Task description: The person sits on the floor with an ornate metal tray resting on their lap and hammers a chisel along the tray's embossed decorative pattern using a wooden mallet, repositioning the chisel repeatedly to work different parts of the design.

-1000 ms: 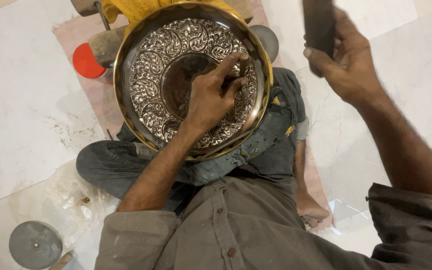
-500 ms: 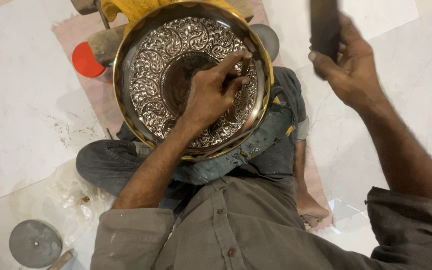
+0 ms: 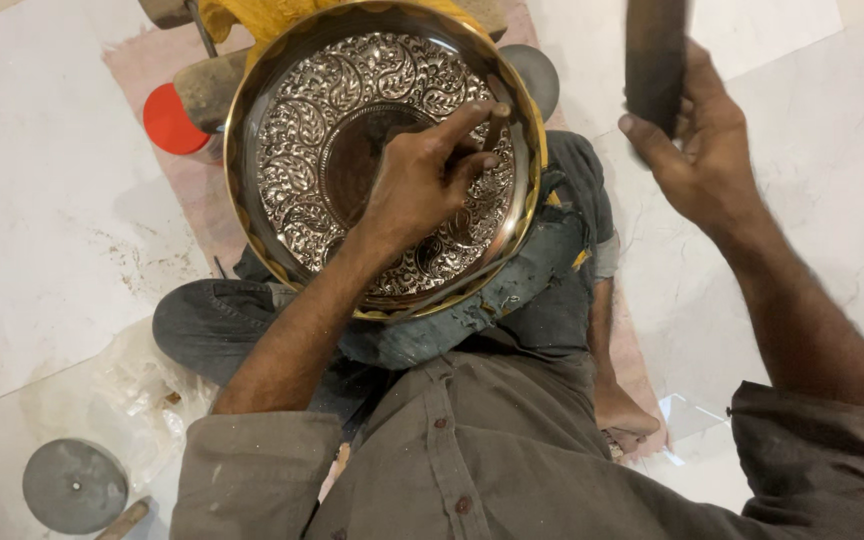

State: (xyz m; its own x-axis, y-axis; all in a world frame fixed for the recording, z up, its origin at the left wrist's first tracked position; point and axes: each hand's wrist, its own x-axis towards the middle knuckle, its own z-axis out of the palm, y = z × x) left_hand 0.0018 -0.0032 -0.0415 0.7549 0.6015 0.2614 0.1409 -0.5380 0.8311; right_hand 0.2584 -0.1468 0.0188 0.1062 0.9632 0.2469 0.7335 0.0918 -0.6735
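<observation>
Item: round embossed metal plate (image 3: 302, 150), brass-rimmed, being propped on the lap of a seated person, face tilted up toward the camera. A thin punch (image 3: 493, 128) is being pinched between the fingers of the left hand (image 3: 417, 185), tip set against the plate's right inner band, long axis standing steeply off the surface. A dark mallet (image 3: 655, 60) is being gripped in the closed right hand (image 3: 702, 160), raised up and to the right of the punch, well apart from it. A red disc (image 3: 172, 120) is being left on the mat.
</observation>
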